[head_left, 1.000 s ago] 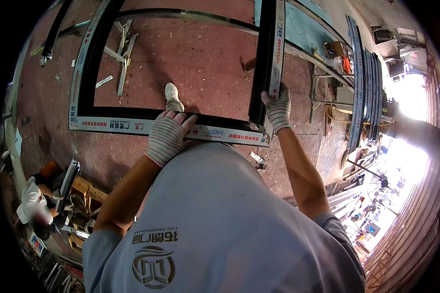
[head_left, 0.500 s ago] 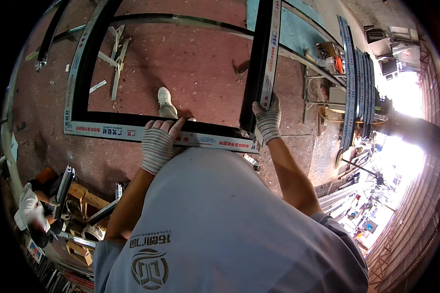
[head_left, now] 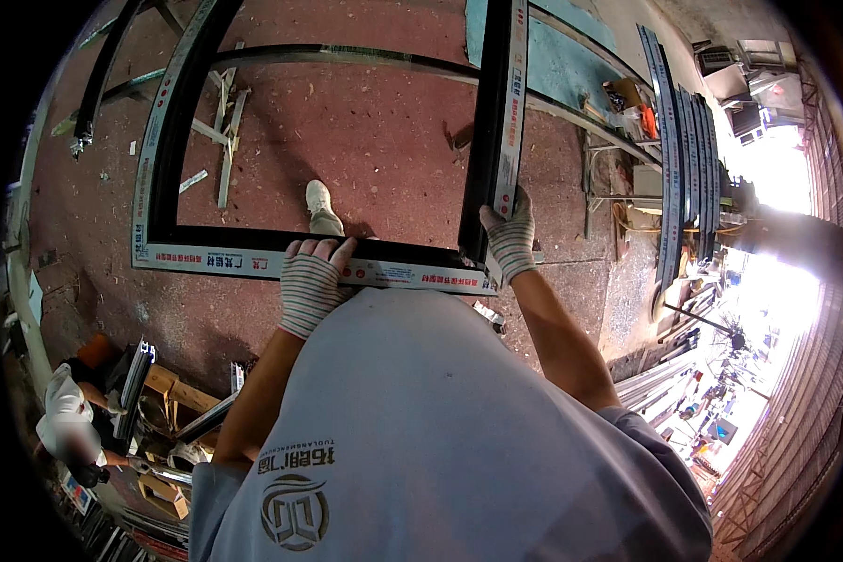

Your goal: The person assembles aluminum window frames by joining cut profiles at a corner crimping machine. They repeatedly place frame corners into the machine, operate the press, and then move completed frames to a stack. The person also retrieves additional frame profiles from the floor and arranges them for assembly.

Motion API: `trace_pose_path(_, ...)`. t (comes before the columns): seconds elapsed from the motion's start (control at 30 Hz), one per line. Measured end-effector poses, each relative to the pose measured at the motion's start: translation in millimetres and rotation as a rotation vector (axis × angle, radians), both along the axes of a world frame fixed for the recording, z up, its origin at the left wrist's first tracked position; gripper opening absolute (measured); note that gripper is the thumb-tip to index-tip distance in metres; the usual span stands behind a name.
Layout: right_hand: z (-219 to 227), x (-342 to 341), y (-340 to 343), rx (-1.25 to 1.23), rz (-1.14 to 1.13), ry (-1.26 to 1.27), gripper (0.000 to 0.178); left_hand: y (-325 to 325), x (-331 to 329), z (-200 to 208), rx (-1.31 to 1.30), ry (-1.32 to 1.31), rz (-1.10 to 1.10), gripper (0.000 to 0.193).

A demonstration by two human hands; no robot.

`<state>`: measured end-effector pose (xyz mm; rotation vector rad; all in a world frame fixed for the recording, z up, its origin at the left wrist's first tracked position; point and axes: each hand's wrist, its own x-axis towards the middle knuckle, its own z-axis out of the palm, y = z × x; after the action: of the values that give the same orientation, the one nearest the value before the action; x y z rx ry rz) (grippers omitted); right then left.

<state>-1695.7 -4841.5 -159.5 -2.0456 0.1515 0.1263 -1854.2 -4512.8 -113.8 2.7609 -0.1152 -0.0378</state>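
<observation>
A large window frame (head_left: pixel 217 258), black inside with white printed film along its faces, spans the view in front of my body. Its near bar lies close against my shirt. My left hand (head_left: pixel 311 288), in a striped glove with bare fingertips, is closed over the middle of that bar. At the near right corner, my right hand (head_left: pixel 511 240), in a matching glove, grips the right-hand bar from its outer side. The fingers' undersides are hidden by the bars. At that corner the two bars meet, with a small dark seam showing.
A dark rail (head_left: pixel 347 54) crosses beyond the frame's opening. Wooden strips (head_left: pixel 231 150) lie on the reddish floor (head_left: pixel 281 122). Long film-covered profiles (head_left: pixel 667 159) lean at the right. Another person (head_left: pixel 70 412) works at lower left beside dark profiles and wooden pieces.
The window frame's left side has shifted slightly right and nearer in view. Both hands keep their grip. The other person at lower left has moved an arm.
</observation>
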Motion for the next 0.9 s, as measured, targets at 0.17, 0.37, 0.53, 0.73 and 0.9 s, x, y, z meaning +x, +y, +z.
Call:
trace_pose_path(0.17,4,-10,2,-0.003,-0.014,0.017,0.073,-2,0,1,-0.034,-0.02,0.021,0.079)
trace_pose_path(0.37,7,-16,2,-0.083,-0.017,0.022,0.076,-2,6,1,0.005,0.03,-0.007,0.074)
trace_pose_path(0.53,22,-1,8,-0.219,0.099,0.029,0.088,11,16,6,0.08,0.263,-0.074,0.07)
trace_pose_path(0.73,28,40,17,-0.239,0.027,-0.014,0.089,77,9,15,0.109,-0.127,-0.035,0.055)
trace_pose_path(0.9,12,56,14,-0.071,0.025,-0.078,0.09,113,-9,23,0.201,-0.019,0.093,0.048)
